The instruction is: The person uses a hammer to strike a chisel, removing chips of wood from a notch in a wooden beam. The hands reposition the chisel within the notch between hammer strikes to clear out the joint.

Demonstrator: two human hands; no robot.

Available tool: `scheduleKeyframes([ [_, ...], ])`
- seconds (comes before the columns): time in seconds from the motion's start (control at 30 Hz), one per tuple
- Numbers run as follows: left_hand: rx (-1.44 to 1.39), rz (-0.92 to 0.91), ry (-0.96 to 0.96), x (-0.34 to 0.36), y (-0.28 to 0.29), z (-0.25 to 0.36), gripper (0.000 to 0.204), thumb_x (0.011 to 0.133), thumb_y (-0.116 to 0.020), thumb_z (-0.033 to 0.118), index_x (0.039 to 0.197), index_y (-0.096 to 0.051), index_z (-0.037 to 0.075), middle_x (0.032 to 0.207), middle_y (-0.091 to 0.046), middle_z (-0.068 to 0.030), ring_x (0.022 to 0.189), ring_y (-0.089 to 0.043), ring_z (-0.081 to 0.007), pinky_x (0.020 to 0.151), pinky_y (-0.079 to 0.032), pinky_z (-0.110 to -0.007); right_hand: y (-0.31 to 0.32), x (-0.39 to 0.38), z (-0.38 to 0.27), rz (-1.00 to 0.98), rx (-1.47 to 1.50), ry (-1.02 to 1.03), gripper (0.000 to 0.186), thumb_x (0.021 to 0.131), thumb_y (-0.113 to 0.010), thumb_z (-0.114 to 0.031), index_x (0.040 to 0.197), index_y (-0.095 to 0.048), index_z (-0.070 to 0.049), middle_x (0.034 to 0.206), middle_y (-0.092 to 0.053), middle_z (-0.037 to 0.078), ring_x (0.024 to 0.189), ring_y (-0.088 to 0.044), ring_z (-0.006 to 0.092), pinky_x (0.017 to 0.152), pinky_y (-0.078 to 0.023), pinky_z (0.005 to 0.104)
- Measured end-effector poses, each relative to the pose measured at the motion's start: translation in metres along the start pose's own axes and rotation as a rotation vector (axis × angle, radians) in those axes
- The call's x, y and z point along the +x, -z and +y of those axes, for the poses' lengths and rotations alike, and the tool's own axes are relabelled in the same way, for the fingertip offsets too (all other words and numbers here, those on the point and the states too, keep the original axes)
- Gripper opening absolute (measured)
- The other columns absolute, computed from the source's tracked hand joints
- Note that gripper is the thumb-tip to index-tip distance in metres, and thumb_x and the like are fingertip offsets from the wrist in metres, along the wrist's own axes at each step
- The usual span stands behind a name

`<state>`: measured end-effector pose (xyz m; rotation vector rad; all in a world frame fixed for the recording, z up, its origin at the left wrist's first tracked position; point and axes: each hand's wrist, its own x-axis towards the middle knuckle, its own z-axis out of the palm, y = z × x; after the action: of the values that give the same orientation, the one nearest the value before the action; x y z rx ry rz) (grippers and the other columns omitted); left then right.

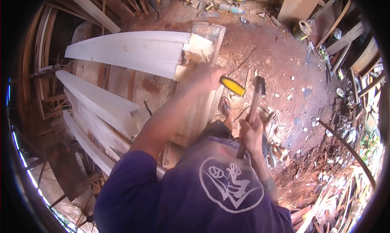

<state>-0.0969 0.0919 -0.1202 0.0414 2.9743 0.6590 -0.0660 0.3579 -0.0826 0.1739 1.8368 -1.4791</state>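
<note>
My left hand [211, 76] is closed around a chisel with a yellow and black handle [232, 86]. Its blade is hidden behind the fingers. This hand is beside the cut end of a long pale board [130, 49], where chipped, notched wood shows. In my right hand [251, 133] is a hammer [255, 101], gripped by its wooden handle with the dark head up, a little to the right of the chisel and apart from it. Both hands are in front of my body, near the workbench edge [217, 46].
More pale boards [97, 101] lie on the left side of the bench. Timber pieces [93, 9] lean at the far left. A tin can [302, 30] and a plastic bottle [231, 8] stand or lie on the reddish floor. Scrap wood and litter [345, 200] pile up at right.
</note>
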Motion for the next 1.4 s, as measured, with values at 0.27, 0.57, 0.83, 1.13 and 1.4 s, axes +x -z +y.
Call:
scheduleKeyframes([
  [0.27,-0.14,0.243,0.025,0.002,-0.004,0.016,0.014,0.073,-0.073,0.008,0.085,-0.065,0.01,0.08,-0.068,-0.0074,0.078,-0.071,-0.0271,0.071,-0.055,-0.042,0.119,0.007,0.029,0.488,0.281,-0.037,0.021,0.089,-0.056,-0.005,0.074,-0.044,-0.012,0.057,-0.043,-0.003,0.042,-0.039,0.0069,0.039,-0.035,0.0254],
  [0.57,-0.704,0.601,0.048,-0.028,0.057,0.071,0.029,0.088,-0.075,0.02,0.071,-0.055,0.009,0.065,-0.056,0.0007,0.058,-0.055,-0.015,0.055,-0.045,-0.033,0.11,0.0,-0.011,0.444,0.318,-0.041,0.015,0.089,-0.059,-0.004,0.082,-0.046,-0.008,0.06,-0.043,-0.002,0.045,-0.042,0.0084,0.041,-0.038,0.0261],
  [0.83,-1.316,1.166,0.395,-0.032,0.111,0.007,0.038,0.099,-0.067,0.025,0.072,-0.044,0.011,0.059,-0.043,0.0039,0.05,-0.04,-0.0055,0.047,-0.035,-0.026,0.067,0.07,-0.097,-0.054,-0.019,0.114,0.017,0.091,-0.064,-0.008,0.088,-0.048,-0.009,0.062,-0.045,-0.002,0.045,-0.043,0.0082,0.04,-0.037,0.0253],
  [1.13,-0.99,1.421,0.72,-0.019,0.08,-0.004,0.039,0.098,-0.068,0.021,0.069,-0.042,0.013,0.058,-0.044,0.0043,0.047,-0.039,-0.0047,0.044,-0.033,-0.025,0.074,0.162,-0.192,-0.457,-0.292,0.226,0.017,0.091,-0.064,-0.01,0.088,-0.047,-0.008,0.064,-0.047,-0.002,0.045,-0.044,0.0086,0.041,-0.037,0.0256],
  [1.4,-0.671,1.508,0.91,-0.005,0.071,-0.006,0.035,0.092,-0.072,0.028,0.07,-0.06,0.004,0.059,-0.057,0.0009,0.05,-0.052,-0.0074,0.047,-0.039,-0.025,0.068,0.232,-0.275,-0.598,-0.933,0.803,0.026,0.086,-0.069,-0.02,0.091,-0.054,0.001,0.064,-0.055,0.014,0.058,-0.059,0.0346,0.057,-0.045,0.0436],
])
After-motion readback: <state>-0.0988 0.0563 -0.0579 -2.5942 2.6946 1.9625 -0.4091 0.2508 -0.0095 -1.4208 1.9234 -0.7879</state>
